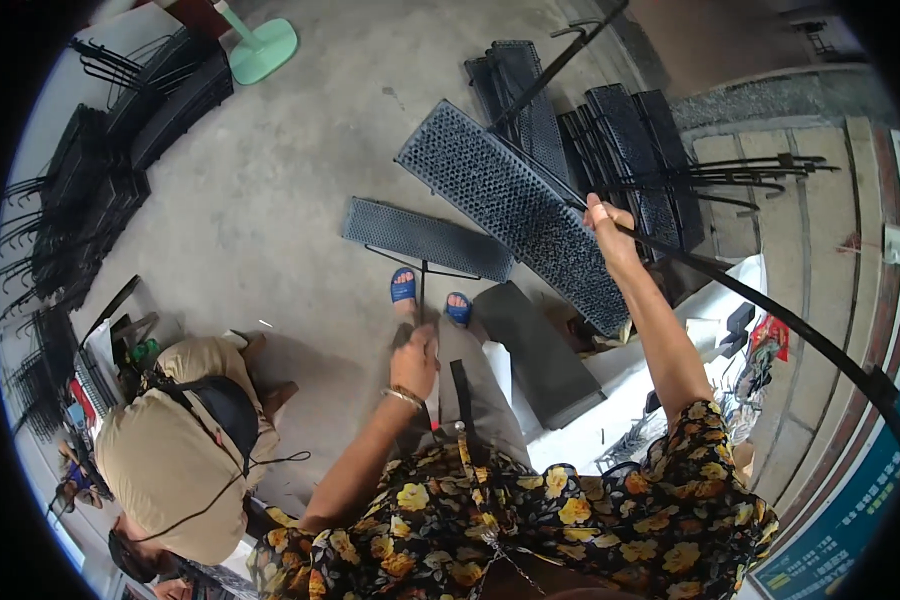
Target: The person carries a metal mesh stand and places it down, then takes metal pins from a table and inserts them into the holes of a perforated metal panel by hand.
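R hand pinches blk rod along lg perforated panel, slanting right of sm. panel just beyond blue sandals; L hand is curled round latter's handle — best keep grips firm, panels apart, edges off sandals.

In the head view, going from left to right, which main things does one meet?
Leftmost black racks, green base, left hand, right blue slipper, right hand, white wall box.
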### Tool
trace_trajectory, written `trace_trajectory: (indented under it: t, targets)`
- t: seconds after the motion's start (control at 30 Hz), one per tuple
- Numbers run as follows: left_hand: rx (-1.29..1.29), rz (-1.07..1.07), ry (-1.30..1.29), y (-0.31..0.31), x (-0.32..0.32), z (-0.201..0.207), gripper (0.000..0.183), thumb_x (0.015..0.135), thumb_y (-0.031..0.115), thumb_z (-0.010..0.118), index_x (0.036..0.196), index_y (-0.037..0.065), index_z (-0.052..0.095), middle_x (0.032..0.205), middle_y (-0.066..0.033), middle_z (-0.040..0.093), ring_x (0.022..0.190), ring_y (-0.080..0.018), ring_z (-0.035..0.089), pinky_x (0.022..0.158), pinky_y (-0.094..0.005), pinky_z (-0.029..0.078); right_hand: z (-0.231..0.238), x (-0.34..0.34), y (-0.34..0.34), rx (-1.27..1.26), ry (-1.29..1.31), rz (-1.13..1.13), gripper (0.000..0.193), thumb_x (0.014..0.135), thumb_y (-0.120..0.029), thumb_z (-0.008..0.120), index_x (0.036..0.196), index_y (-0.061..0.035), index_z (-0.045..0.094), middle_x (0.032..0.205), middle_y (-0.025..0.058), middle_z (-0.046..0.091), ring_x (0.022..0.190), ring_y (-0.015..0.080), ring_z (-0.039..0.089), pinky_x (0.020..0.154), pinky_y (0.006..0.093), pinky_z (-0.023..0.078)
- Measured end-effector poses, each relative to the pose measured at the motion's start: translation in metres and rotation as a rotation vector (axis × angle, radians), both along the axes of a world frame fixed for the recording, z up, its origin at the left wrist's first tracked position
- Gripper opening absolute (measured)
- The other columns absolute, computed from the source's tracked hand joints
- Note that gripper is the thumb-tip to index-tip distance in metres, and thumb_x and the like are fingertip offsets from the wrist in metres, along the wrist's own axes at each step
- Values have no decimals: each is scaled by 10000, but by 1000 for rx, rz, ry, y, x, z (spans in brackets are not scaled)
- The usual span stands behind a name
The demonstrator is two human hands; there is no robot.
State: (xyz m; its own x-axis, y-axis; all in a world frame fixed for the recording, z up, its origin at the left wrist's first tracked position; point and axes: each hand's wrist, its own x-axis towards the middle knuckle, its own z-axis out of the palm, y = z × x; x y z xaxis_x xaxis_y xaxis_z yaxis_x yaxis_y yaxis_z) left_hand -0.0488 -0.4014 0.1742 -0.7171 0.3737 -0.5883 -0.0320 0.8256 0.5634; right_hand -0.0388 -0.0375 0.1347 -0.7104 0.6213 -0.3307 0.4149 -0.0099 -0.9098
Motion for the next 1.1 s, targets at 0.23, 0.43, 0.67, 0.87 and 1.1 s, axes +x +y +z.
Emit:
trace_trajectory:
  t: [0.23, 0.43, 0.67, 0.87, 1.1]
  targets:
    - [-211, -49, -119, -29, 48, 57, 292, 885, 193, 505, 1169, 124, 501, 692, -180, 620, 657, -368, 616, 583, -443, 477, -71, 4, -11, -37, -240, 16, 450, 900, -365, 546, 623, -11, 553, 604, 10, 513, 593, 96, 466, 582, 255, 382]
    - [-122, 7, -23, -30, 65, 98, 231, 899, 160, 471, 1119, 124, 531, 709, -205, 610, 657, -394, 594, 552, -473, 460, -116, 1, -24, -11, -129, 52, 431, 902, -409, 531, 670, -46, 554, 630, -24, 486, 591, 70, 419, 564, 241, 355]
    - [-42, 48, -80, -37, 71, 94, 234, 843, 54, 486, 1053, 118, 567, 664, -165, 592, 617, -351, 591, 530, -425, 446, -106, 1, -35, 61, -101, 46, 425, 910, -306, 535, 633, 16, 519, 610, 30, 455, 583, 107, 418, 563, 286, 345]
    - [-39, -67, -99, -23, 51, 21, 166, 918, 112, 436, 1052, 91, 532, 569, -81, 587, 541, -239, 606, 518, -384, 448, -63, 6, -22, 15, -137, -11, 434, 907, -317, 542, 610, -3, 498, 580, 14, 473, 570, 100, 428, 552, 289, 347]
    - [168, -37, -328, -16, 9, -20, 415, 898, 232, 520, 1263, 93, 378, 751, -142, 620, 702, -236, 624, 655, -369, 483, -1, -17, -30, 116, -105, 19, 422, 892, -262, 570, 565, -2, 512, 569, 18, 488, 543, 92, 431, 523, 274, 337]
